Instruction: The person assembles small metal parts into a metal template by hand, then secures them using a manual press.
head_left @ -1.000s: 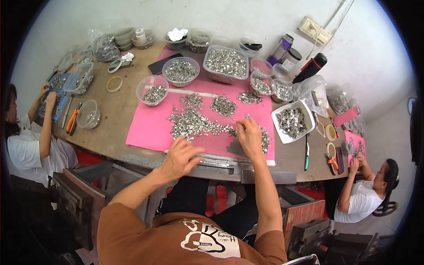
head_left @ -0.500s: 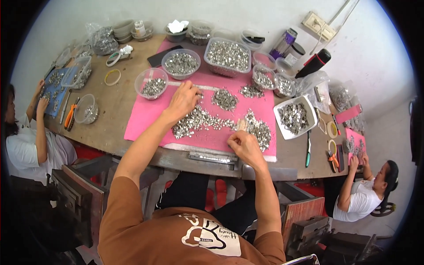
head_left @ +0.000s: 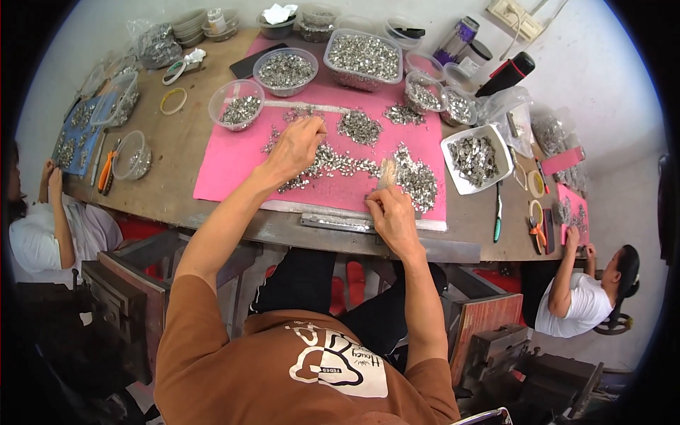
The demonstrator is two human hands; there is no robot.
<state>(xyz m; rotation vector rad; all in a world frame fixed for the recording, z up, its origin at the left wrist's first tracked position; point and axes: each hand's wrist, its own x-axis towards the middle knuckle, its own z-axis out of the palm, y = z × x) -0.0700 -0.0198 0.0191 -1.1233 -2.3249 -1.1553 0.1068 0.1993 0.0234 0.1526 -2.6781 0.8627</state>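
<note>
My right hand (head_left: pixel 394 219) is closed at the front edge of a pink mat (head_left: pixel 234 173), around what looks like a small brush with pale bristles (head_left: pixel 387 172). Its bristles point away from me, touching a heap of small shiny metal pieces (head_left: pixel 416 183). Over on the left, my left hand (head_left: pixel 296 146) hangs low above the mat with fingers bent together; their tips are partly hidden, so I cannot see what they hold. A band of scattered metal pieces (head_left: pixel 333 163) runs between the hands. Beyond it lies a compact pile of similar pieces (head_left: pixel 360 127).
Tubs of metal pieces, one round (head_left: pixel 285 72) and one rectangular (head_left: pixel 363 58), stand at the back. A white square dish (head_left: pixel 473 159) sits to the right near a green-handled tool (head_left: pixel 498 219). Co-workers sit left (head_left: pixel 64 227) and right (head_left: pixel 577 301). A metal bar (head_left: pixel 336 224) lines the front edge.
The view has tilted, so the table sits higher in the picture. My left hand has shifted slightly, and more metal pieces show beyond it and to its left. My right hand keeps its grip.
</note>
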